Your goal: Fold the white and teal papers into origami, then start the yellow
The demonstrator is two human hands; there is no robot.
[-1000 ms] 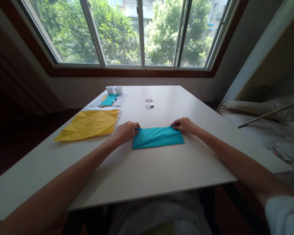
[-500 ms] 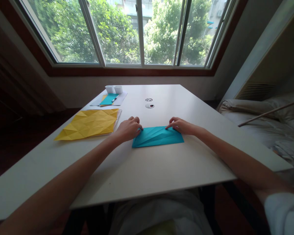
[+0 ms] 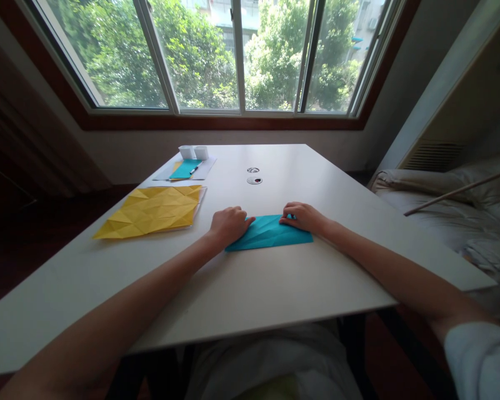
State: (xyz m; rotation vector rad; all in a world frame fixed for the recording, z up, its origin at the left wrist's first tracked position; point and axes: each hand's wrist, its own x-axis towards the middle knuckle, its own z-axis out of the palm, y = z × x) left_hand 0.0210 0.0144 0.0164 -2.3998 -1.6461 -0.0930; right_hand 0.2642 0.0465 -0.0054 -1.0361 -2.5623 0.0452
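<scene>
Teal folded paper [image 3: 270, 233] lies flat on the white counter [image 3: 275, 289], roughly midway between the left and right edges and nearer the front edge than the window-side edge. It forms a creased, wide rectangle. The person's left hand [image 3: 230, 223] rests on the paper's left end, fingers curled downward and pressing on the sheet; nothing is lifted or enclosed. The right hand [image 3: 302, 216] lies on the upper right part of the paper, fingers extended nearly flat and pressing along the far edge. Both forearms reach in from the front edge.

Yellow creased sheet [image 3: 152, 210] lies unfolded toward the left edge, well apart from the teal paper. At the far left corner, a small teal card [image 3: 184, 169] and a pen [image 3: 195, 168] rest on white sheets, with two small white boxes [image 3: 194, 151] just behind them. Two round cable ports [image 3: 254, 175] sit near the far edge.
</scene>
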